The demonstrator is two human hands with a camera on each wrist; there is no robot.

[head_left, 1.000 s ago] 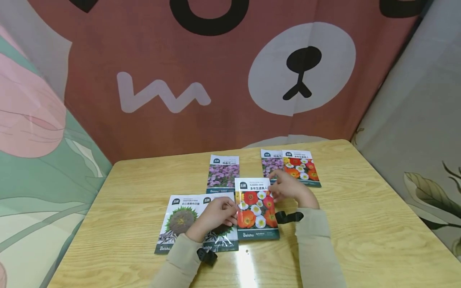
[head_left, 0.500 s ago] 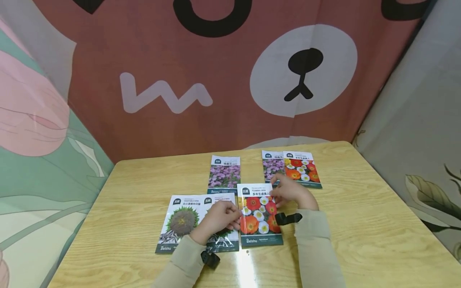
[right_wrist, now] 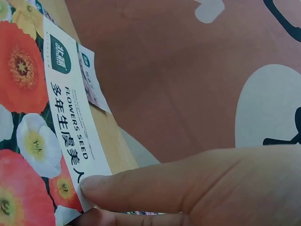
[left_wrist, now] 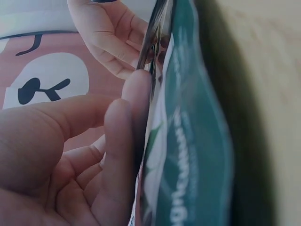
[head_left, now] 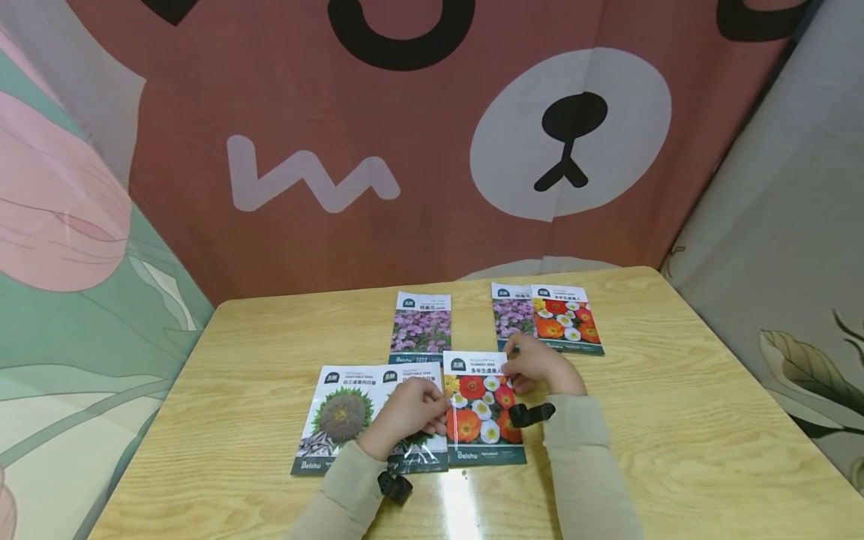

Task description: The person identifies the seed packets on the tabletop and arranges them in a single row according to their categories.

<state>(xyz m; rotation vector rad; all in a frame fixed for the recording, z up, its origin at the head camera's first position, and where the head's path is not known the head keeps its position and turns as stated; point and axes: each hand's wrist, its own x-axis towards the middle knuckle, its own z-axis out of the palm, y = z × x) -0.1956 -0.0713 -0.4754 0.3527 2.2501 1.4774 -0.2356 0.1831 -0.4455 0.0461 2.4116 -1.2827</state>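
Note:
A seed packet with red and orange poppies [head_left: 482,409] lies at the front of the table, its top edge a little over a purple-flowered packet [head_left: 421,330]. My right hand [head_left: 536,364] pinches its upper right corner, the thumb [right_wrist: 136,188] lying on the printed front. My left hand [head_left: 408,409], fingers bent, touches along its left edge, above a sunflower seed packet [head_left: 425,459]. In the left wrist view the packets appear edge-on beside the left fingers [left_wrist: 120,150]. Whether an edge is caught between those fingers is unclear.
Another sunflower packet [head_left: 340,416] lies at the left, partly under its neighbour. Farther back on the right, a second poppy packet [head_left: 567,319] overlaps a purple-flowered packet [head_left: 513,311]. The wooden table [head_left: 675,450] meets a bear-patterned curtain [head_left: 304,247] behind.
The front poppy packet has shifted toward me and lower, first slightly right, then back left, with my right hand. My left hand has moved slightly right.

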